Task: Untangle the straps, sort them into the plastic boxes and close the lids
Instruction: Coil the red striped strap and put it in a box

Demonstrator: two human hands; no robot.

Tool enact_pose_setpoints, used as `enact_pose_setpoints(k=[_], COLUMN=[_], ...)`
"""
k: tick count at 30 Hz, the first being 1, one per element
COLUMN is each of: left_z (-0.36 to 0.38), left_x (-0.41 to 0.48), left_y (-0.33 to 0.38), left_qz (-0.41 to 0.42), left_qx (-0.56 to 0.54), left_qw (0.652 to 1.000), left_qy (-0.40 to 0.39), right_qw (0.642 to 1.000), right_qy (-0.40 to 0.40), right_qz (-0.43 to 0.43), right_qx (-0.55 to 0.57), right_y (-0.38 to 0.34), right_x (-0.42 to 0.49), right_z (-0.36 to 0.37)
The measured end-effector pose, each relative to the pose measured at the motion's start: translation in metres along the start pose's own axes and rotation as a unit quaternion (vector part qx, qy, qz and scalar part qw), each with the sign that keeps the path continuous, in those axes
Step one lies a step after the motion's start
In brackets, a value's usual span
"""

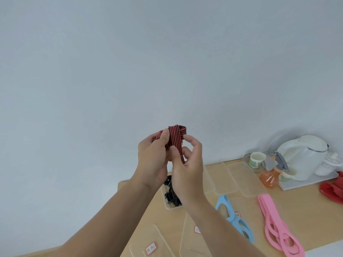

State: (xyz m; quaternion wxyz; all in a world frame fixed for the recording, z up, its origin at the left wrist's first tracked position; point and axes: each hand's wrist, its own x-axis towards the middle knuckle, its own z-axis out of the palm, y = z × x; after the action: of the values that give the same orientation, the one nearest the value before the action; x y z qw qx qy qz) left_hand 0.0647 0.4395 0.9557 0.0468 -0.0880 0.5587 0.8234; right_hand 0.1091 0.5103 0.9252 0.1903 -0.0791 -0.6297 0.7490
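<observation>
Two hands, one strap: my left hand [154, 154] grips the folded loops of a red-and-black striped strap [175, 138], thumb pressed flat on the fold. My right hand [189, 164] pinches the strap's lower run between thumb and curled fingers. The strap is held up before a pale wall [130, 62], off the wooden table [306, 210].

Directly below my wrists, an open box [168, 205] holds a black tangle [171, 198] (straps or clips, I cannot tell). Nearer to me stand two labelled clear boxes [150, 245], each with a red-edged sticker, partly hidden by my forearms.

To the right of my right forearm a blue strap [232, 219] lies looped over a clear container. Further right a pink strap [274, 225] lies in long loops, and I cannot tell whether it rests inside a box or on top of one. Beyond them, two clear plastic pieces [239, 179] lie side by side on the table, just beside a grey tray [311, 180].

On and beside the tray are a white kettle [304, 154], green-banded cups [257, 160] and an orange spray bottle [271, 178]. At the right edge of the table lies a red object [334, 188], cut off by the frame.
</observation>
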Motion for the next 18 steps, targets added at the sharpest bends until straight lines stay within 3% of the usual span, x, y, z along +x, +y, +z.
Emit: enact_pose_setpoints(k=[3, 7, 11, 13, 16, 17, 18], left_z=[-0.003, -0.011, -0.025, -0.025, -0.02, -0.019, -0.018], left_x=[-0.001, 0.001, 0.008, 0.01, 0.009, 0.009, 0.01], left_y=[-0.006, -0.008, 0.004, 0.014, 0.02, 0.019, 0.019], left_qz=[-0.001, 0.038, 0.074, 0.096, 0.15, 0.155, 0.148], left_qx=[-0.016, 0.029, 0.181, 0.269, 0.478, 0.487, 0.453], left_qw=[1.0, 0.997, 0.978, 0.955, 0.86, 0.854, 0.873], left_qy=[-0.02, -0.06, -0.072, -0.084, -0.098, -0.096, -0.102], right_qw=[0.995, 0.999, 0.994, 0.985, 0.974, 0.97, 0.964], right_qy=[-0.011, -0.031, -0.065, -0.098, -0.109, -0.111, -0.117], right_qz=[0.079, 0.02, -0.022, -0.038, -0.068, -0.079, -0.093], right_qx=[0.052, -0.015, -0.086, -0.139, -0.189, -0.201, -0.22], right_y=[-0.001, -0.004, -0.005, -0.003, -0.004, -0.005, -0.006], right_x=[0.012, 0.018, 0.023, 0.022, 0.022, 0.024, 0.026], right_z=[-0.006, -0.009, -0.019, -0.017, -0.013, -0.013, -0.013])
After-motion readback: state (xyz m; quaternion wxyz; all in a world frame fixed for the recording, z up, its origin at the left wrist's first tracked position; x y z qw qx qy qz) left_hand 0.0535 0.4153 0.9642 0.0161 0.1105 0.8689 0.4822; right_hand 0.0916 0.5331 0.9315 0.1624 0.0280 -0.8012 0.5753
